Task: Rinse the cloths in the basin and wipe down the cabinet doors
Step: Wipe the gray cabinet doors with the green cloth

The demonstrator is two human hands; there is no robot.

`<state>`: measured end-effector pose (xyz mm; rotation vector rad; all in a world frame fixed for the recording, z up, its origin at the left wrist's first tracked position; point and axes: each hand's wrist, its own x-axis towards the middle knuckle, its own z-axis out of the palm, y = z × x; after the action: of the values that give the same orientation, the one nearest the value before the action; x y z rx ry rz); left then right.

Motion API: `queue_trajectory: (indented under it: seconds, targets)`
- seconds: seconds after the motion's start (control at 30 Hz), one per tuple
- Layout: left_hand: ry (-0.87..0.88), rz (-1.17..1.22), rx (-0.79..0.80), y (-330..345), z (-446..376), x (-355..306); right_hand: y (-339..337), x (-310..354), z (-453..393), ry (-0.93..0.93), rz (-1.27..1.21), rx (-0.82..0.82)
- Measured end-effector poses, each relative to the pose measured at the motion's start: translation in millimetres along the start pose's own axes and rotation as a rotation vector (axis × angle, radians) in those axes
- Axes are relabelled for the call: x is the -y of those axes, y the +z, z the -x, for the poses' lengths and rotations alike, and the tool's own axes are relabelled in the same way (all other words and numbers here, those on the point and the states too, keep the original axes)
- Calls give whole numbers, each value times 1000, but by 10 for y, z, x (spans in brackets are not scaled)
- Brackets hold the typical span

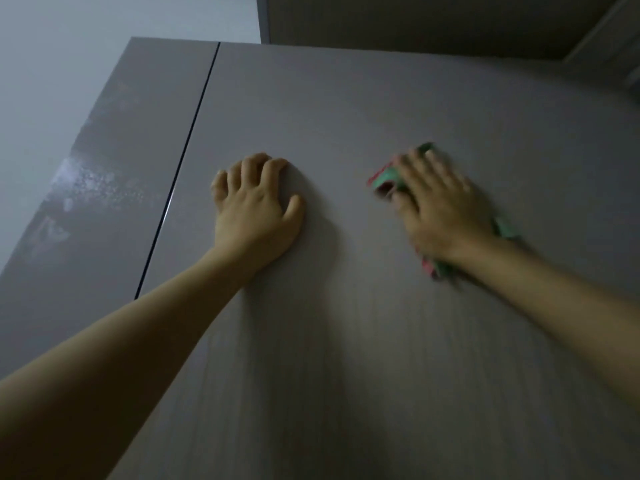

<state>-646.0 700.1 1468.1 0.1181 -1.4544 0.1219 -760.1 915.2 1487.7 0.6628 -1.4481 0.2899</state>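
I see 2 grey cabinet doors: the big right door (pixel 346 116) fills my view, with the glossy left door (pixel 114 150) past a dark seam; my left hand (pixel 254 209) rests on the right door, fingers loosely bent, holding nothing; my right hand (pixel 438 206), blurred, presses a green-and-red cloth (pixel 384 178) flat against it, fingers straight.

Pale wall and dim ceiling

A plain pale wall (pixel 52 81) fills the upper left (evenly lit, unmarked), while a darker ceiling panel (pixel 415 22) spans the top, with a ridged trim (pixel 616 39) at right.
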Motion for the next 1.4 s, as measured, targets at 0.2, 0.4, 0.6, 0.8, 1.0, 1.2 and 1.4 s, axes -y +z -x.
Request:
queue_trajectory:
  seconds: [0.2, 0.4, 0.6, 0.8, 1.0, 1.2, 1.4]
  targets:
    - [8, -26, 1, 16, 4, -10, -147, -189, -209, -141, 157, 120]
    - [5, -69, -26, 55, 3, -31, -32, -218, -692, 90, 70, 60]
    - [19, -72, -17, 54, -6, 18, 65, 518, -524, -222, 9, 26]
    - [19, -62, -42, 83, 16, 5, -2, -66, -1025, 207, 53, 30]
    - [30, -32, -55, 62, 12, 39, 147, 875, -1088, -100, -19, 4]
    - [12, -30, -78, 102, 3, 43, 73, 268, -1289, 135, 31, -18]
    - [30, -60, -74, 110, 3, 63, 154, 873, -1391, -66, -23, 8]
